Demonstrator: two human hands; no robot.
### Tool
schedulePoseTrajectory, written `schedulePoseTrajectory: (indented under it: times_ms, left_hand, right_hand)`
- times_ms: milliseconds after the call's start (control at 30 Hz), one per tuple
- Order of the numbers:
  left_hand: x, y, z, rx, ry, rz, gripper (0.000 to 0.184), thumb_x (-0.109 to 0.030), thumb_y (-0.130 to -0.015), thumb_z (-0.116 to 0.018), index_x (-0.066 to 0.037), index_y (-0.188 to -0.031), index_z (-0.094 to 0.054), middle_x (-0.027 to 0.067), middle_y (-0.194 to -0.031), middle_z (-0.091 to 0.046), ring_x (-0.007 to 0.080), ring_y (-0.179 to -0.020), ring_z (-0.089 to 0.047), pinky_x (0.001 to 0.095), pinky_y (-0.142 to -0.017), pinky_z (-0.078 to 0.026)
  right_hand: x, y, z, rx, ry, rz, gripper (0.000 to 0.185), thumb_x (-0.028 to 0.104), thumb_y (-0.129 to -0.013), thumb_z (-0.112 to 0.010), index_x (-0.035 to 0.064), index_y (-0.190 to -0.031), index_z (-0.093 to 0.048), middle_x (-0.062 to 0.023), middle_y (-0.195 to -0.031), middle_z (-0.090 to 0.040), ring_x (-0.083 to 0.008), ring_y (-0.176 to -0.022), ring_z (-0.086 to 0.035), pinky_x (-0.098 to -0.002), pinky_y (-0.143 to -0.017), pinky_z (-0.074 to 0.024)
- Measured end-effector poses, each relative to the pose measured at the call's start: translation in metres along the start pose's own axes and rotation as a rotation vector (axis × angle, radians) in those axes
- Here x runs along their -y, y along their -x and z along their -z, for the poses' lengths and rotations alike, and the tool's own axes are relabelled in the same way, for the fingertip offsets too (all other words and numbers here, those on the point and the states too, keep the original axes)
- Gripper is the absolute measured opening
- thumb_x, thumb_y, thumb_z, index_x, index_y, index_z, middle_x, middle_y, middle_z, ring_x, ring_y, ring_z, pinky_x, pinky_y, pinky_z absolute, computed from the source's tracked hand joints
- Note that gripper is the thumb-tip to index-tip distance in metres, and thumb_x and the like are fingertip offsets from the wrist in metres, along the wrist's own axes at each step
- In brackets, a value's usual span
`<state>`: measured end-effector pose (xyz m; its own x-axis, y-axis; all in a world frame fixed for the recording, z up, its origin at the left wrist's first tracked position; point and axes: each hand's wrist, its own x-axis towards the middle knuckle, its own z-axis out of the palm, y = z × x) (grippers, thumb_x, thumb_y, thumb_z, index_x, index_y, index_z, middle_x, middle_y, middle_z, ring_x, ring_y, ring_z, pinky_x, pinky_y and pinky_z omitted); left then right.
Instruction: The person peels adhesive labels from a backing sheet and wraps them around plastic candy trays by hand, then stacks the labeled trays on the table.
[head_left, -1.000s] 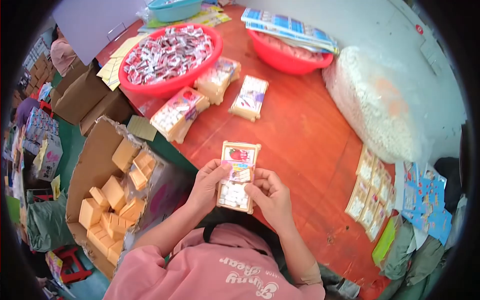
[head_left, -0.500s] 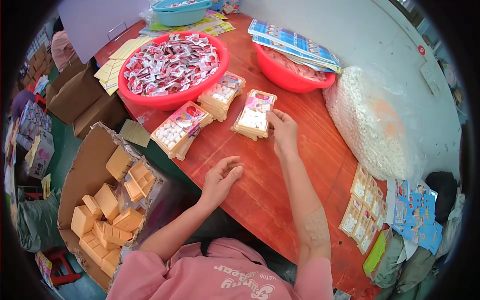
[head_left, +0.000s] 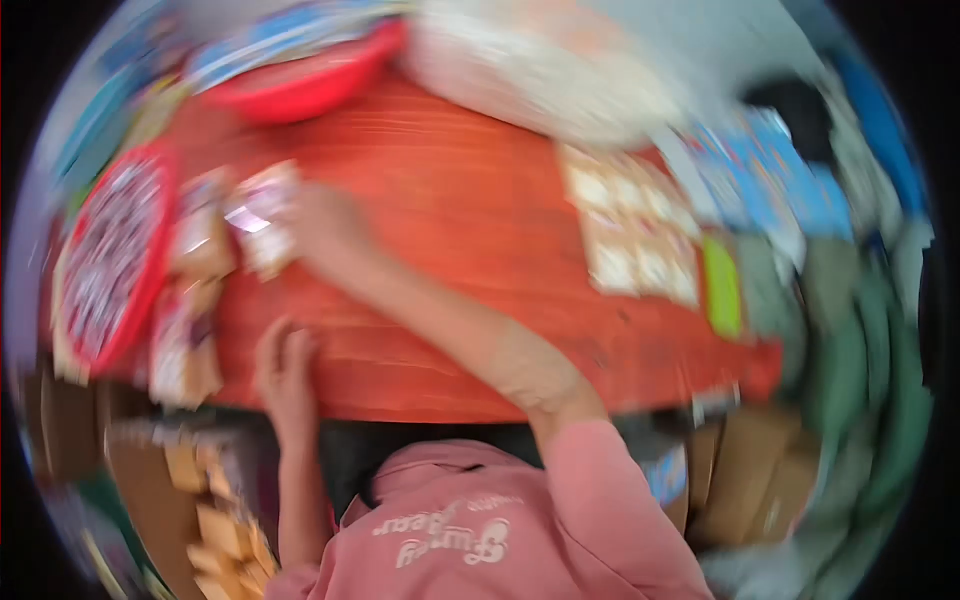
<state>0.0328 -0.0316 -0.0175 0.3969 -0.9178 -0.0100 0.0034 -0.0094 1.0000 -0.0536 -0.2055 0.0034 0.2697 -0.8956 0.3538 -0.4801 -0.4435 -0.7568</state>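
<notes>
The whole view is smeared by motion. My right hand (head_left: 330, 225) is at the right side of a stack of small filled trays (head_left: 265, 220) with white pieces and printed wrapping. Its fingers are too blurred to show whether they grip the stack. My left hand (head_left: 288, 365) hovers at the near edge of the table, fingers apart and nothing in them. Two more stacks stand left of it: one tray stack (head_left: 203, 230) beside the red basin, another pile of trays (head_left: 185, 350) closer to me.
A red basin of small sachets (head_left: 118, 255) stands at the left. Behind are another red basin (head_left: 320, 95) topped with printed sheets and a large clear bag of white pieces (head_left: 540, 70). Filled trays (head_left: 635, 225) lie at the right. A carton of orange trays (head_left: 225, 530) is below left.
My view has swung to the right, so the table's contents shift left and blur. My right hand is still at the same tray stack; my left hand remains empty.
</notes>
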Motion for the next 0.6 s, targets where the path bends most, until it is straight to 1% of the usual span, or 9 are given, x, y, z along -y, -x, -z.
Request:
schedulePoseTrajectory:
  times_ms: [33,67,133,200,267,333,400,500,600]
  left_hand:
    - [0.003,0.0,-0.002,-0.007,0.028,-0.023,0.028,-0.011,-0.092,-0.055,0.002,-0.117,-0.053,0.01,-0.109,-0.057,0.0154,-0.095,-0.058,0.0279,-0.082,-0.05]
    - [0.005,0.001,-0.008,-0.026,0.051,-0.041,0.029,-0.011,-0.093,-0.054,0.003,-0.118,-0.052,0.011,-0.111,-0.056,0.016,-0.097,-0.058,0.0284,-0.083,-0.05]
    - [0.003,0.009,-0.032,0.064,-0.048,-0.329,0.03,-0.011,-0.095,-0.05,0.005,-0.121,-0.049,0.0128,-0.115,-0.055,0.0169,-0.101,-0.057,0.0296,-0.086,-0.049]
    - [-0.001,0.027,-0.055,0.357,-0.097,-0.246,0.032,-0.012,-0.093,-0.054,0.005,-0.121,-0.049,0.0146,-0.115,-0.058,0.0206,-0.106,-0.056,0.0313,-0.09,-0.047]
    - [-0.016,0.047,-0.091,0.672,-0.439,-0.469,0.036,-0.009,-0.088,-0.059,0.002,-0.121,-0.051,0.0141,-0.113,-0.061,0.0244,-0.108,-0.057,0.0356,-0.092,-0.045]
    - [-0.026,0.065,-0.137,1.05,-0.501,-0.762,0.043,-0.008,-0.081,-0.065,0.0,-0.122,-0.052,0.0138,-0.117,-0.059,0.0293,-0.112,-0.055,0.042,-0.097,-0.041]
    - [-0.024,0.086,-0.177,1.267,-0.548,-0.904,0.056,-0.011,-0.076,-0.069,-0.001,-0.127,-0.047,0.0145,-0.129,-0.05,0.0322,-0.123,-0.045,0.0453,-0.105,-0.032]
    - [-0.023,0.119,-0.224,1.483,-0.667,-0.973,0.069,-0.018,-0.072,-0.072,-0.002,-0.132,-0.042,0.0145,-0.14,-0.038,0.032,-0.132,-0.033,0.0456,-0.109,-0.026]
    - [-0.021,0.15,-0.258,1.647,-0.702,-1.133,0.079,-0.018,-0.068,-0.073,-0.002,-0.136,-0.036,0.0125,-0.145,-0.031,0.0312,-0.135,-0.028,0.0476,-0.111,-0.022]
  right_hand:
    - [0.007,0.016,0.013,-0.043,0.145,-0.01,0.017,0.021,-0.078,-0.06,0.0067,-0.073,-0.066,-0.0169,-0.076,-0.063,-0.0325,-0.072,-0.063,-0.0455,-0.062,-0.0492]
    - [0.011,0.043,0.038,-0.052,0.27,0.257,0.016,0.021,-0.079,-0.059,0.0056,-0.079,-0.064,-0.0173,-0.081,-0.062,-0.0347,-0.074,-0.061,-0.0453,-0.063,-0.0488]
    - [0.029,0.102,0.088,-0.24,-0.167,0.161,0.02,0.022,-0.083,-0.057,0.0041,-0.09,-0.057,-0.0155,-0.079,-0.059,-0.0358,-0.072,-0.059,-0.0439,-0.06,-0.0467]
    - [0.036,0.176,0.136,-0.289,-0.172,0.174,0.016,0.02,-0.081,-0.064,0.0053,-0.086,-0.06,-0.0088,-0.077,-0.06,-0.0285,-0.066,-0.059,-0.0367,-0.053,-0.0451]
    - [0.041,0.255,0.158,-0.348,-0.165,0.162,0.014,0.018,-0.076,-0.07,0.0064,-0.081,-0.063,-0.0057,-0.071,-0.06,-0.0232,-0.057,-0.058,-0.0327,-0.048,-0.0433]
    - [0.036,0.326,0.178,-0.377,-0.101,0.041,0.015,0.017,-0.073,-0.075,0.0076,-0.075,-0.064,-0.0057,-0.063,-0.06,-0.0196,-0.05,-0.057,-0.0306,-0.044,-0.0416]
    - [0.027,0.401,0.182,-0.516,-0.074,-0.286,0.013,0.015,-0.078,-0.071,0.0046,-0.076,-0.064,-0.0052,-0.063,-0.06,-0.0175,-0.05,-0.058,-0.0289,-0.043,-0.0414]
    - [0.002,0.491,0.179,-1.039,-0.396,-1.172,0.025,0.02,-0.089,-0.054,-0.0004,-0.077,-0.061,-0.0022,-0.064,-0.059,-0.0068,-0.055,-0.053,-0.0221,-0.049,-0.0411]
    - [-0.071,0.586,0.162,-0.981,-0.363,-1.565,0.031,0.028,-0.091,-0.054,-0.0009,-0.083,-0.061,-0.0036,-0.067,-0.06,-0.0073,-0.055,-0.052,-0.0217,-0.051,-0.0421]
